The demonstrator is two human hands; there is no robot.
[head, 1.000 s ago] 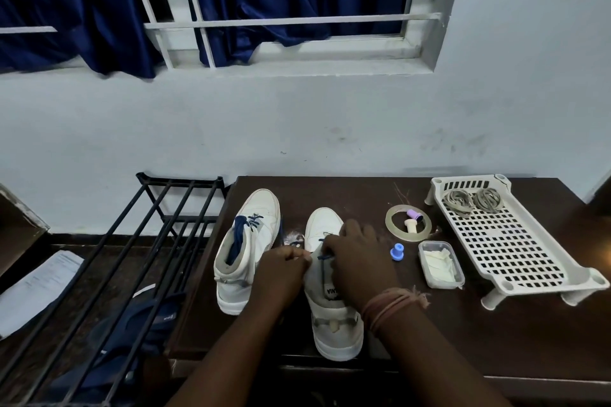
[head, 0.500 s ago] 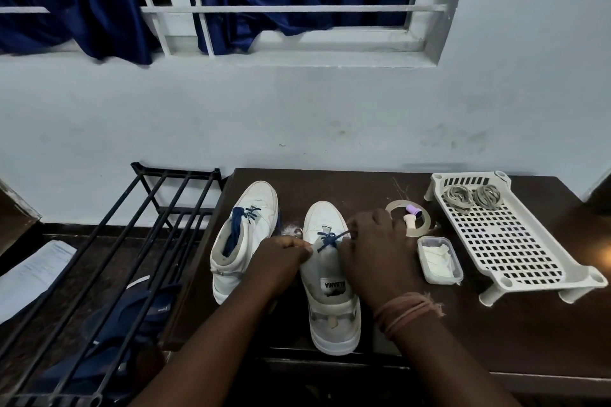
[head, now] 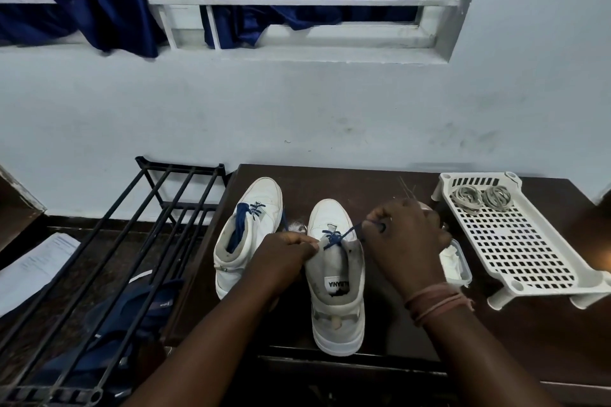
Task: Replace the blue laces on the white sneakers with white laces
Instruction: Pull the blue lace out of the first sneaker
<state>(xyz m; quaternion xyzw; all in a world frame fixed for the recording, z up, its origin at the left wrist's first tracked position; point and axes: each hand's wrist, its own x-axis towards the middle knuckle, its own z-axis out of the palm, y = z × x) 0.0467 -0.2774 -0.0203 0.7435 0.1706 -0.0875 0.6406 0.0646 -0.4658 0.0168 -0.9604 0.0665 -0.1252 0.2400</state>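
Two white sneakers stand on a dark wooden table (head: 380,185), toes toward the wall. The right sneaker (head: 337,294) has a blue lace (head: 337,236) only in its lowest eyelets. My right hand (head: 406,238) pinches that lace's free end, drawn taut up and to the right. My left hand (head: 284,258) grips the sneaker's left eyelet edge beside the tongue. The left sneaker (head: 251,225) keeps a blue lace (head: 246,213) over its blue tongue. Two coiled pale laces (head: 482,196) lie on a white perforated rack (head: 515,241).
A small clear box (head: 458,266) with white contents sits between my right hand and the white rack. A black metal shoe rack (head: 109,258) stands left of the table, with a blue bag (head: 132,311) under it and papers (head: 33,268) on the floor.
My right hand has moved up and to the right, pulling the blue lace out longer and uncovering the tongue. My left hand stays at the eyelet edge. The view tilted downward slightly.
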